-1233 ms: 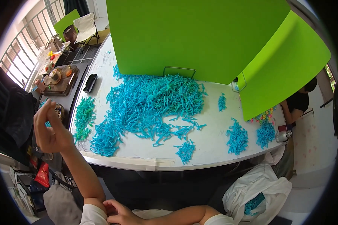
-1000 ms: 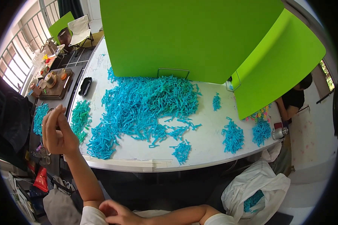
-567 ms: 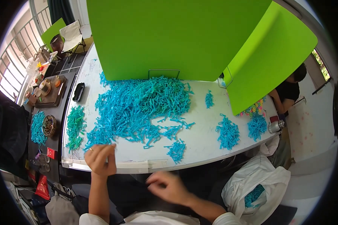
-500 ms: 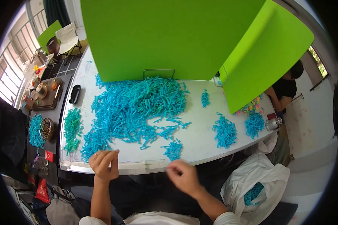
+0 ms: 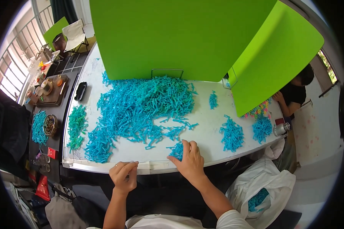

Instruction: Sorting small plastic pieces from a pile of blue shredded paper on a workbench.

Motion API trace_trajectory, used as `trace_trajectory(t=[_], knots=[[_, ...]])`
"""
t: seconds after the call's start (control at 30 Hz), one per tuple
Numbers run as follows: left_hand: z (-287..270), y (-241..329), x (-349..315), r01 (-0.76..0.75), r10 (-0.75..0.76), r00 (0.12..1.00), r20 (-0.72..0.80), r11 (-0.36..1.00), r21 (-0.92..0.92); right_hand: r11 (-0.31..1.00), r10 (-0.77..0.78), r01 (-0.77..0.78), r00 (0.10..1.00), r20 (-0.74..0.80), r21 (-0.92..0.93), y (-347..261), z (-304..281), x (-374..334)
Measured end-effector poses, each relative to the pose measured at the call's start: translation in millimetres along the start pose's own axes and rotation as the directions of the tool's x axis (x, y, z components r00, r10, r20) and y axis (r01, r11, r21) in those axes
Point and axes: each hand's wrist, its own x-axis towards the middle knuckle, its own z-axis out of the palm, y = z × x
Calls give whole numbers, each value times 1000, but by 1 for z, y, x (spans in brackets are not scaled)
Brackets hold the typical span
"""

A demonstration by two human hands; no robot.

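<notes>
A big heap of small blue and blue-green strip-like pieces (image 5: 141, 107) covers the left and middle of the white table (image 5: 210, 152). By the front edge lies a small blue pile (image 5: 176, 150), partly covered by my right hand (image 5: 190, 162). Its thumb and fingers are apart and reach over that pile. My left hand (image 5: 123, 176), with a ring on it, is at the table's front edge, left of the right hand. Its thumb and forefinger are pressed together; whatever may be between them is too small to make out.
Green panels (image 5: 179, 42) stand at the back and right. More blue piles (image 5: 232, 133) and a green pile (image 5: 77, 126) lie about. A black tray (image 5: 80, 91), a metal canister (image 5: 281, 129) and a white bag (image 5: 275, 183) are nearby. Another person (image 5: 294, 95) sits at right.
My right hand has moved up onto the small pile and spread its fingers. My left hand has shifted right and down, away from the big heap. The view has shifted slightly.
</notes>
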Motion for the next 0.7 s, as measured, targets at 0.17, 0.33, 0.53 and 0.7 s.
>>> trace_trajectory(t=[0.17,0.33,0.53,0.7], knots=[[2,4,-8,-5,5,1000,-10,1000,20,994,-111,111,992,-63,0,10,20,6],[9,11,-9,-8,7,1000,8,1000,11,958,-286,285,951,-120,-26,18,28,6],[18,15,-10,-42,42,998,51,999,-6,859,-511,501,854,-101,-107,23,33,16],[19,18,-11,-53,53,996,69,999,6,829,-558,545,824,-104,-124,27,37,19]])
